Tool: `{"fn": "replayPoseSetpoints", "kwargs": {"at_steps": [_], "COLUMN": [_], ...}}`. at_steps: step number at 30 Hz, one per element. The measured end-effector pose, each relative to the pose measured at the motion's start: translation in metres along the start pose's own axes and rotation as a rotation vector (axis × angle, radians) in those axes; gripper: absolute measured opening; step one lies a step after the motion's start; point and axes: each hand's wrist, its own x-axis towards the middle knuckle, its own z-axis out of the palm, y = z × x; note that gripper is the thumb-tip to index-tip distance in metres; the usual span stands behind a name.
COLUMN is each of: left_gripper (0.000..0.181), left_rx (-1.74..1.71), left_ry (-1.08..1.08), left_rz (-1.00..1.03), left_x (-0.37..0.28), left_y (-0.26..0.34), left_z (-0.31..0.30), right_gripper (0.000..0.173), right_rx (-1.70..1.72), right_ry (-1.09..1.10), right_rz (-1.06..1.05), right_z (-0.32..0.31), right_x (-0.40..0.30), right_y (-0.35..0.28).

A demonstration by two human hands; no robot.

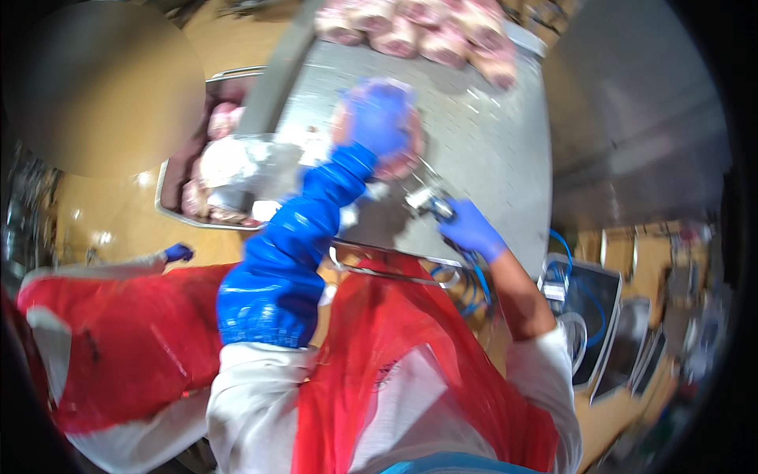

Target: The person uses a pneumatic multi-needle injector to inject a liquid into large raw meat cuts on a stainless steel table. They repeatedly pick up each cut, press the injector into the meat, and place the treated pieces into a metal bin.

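Observation:
My left hand (pixel 379 118), in a blue glove and a long blue plastic sleeve, lies over a round pink piece of raw meat (pixel 394 169) and grips it against the steel table (pixel 491 148). Motion blur hides how its fingers sit. To the right and nearer my body, my right hand (pixel 472 228), also gloved, is closed around a metal-headed hand tool (pixel 435 204). The tool's head points at the meat's near edge; contact cannot be made out. White scraps (pixel 349 216) lie on the table beside my left forearm.
More meat pieces (pixel 444 44) are heaped at the table's far end. Left of the table stands a tub (pixel 177 216) holding meat, partly behind clear plastic (pixel 237 160). A co-worker in a red apron (pixel 136 332) stands left. Blue hose (pixel 482 284) hangs near trays (pixel 592 338) at right.

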Motion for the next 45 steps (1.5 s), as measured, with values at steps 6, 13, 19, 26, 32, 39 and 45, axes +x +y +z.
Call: {"fn": "replayPoseSetpoints", "kwargs": {"at_steps": [6, 13, 19, 26, 32, 39, 45], "left_gripper": [0.032, 0.036, 0.037, 0.055, 0.091, 0.093, 0.068], "left_rx": [-0.257, -0.191, -0.068, 0.278, 0.144, 0.162, 0.271], "left_ry": [0.13, 0.093, -0.025, -0.113, -0.306, -0.46, -0.49], "left_rz": [0.524, 0.549, 0.413, -0.18, -0.322, -0.696, -0.826], "left_x": [-0.036, -0.033, -0.024, 0.053, 0.067, 0.091, 0.1], "left_y": [0.029, 0.032, 0.036, 0.046, 0.02, -0.031, -0.041], "left_z": [0.11, 0.101, 0.094, -0.049, -0.058, -0.054, -0.047], "right_gripper": [0.012, 0.013, 0.011, 0.027, 0.038, 0.06, 0.058], "right_rx": [0.308, 0.312, 0.283, -0.315, 0.101, -0.036, 0.137], "right_ry": [-0.124, -0.08, -0.074, 0.072, 0.038, 0.067, 0.103], "right_rz": [0.198, 0.202, 0.208, -0.031, 0.04, -0.083, 0.073], "right_z": [0.034, 0.028, 0.016, -0.006, -0.009, -0.015, -0.008], "right_x": [0.01, 0.02, 0.016, 0.0, -0.052, -0.173, -0.132], "right_y": [0.044, 0.043, 0.036, -0.005, 0.02, 0.05, 0.022]}}
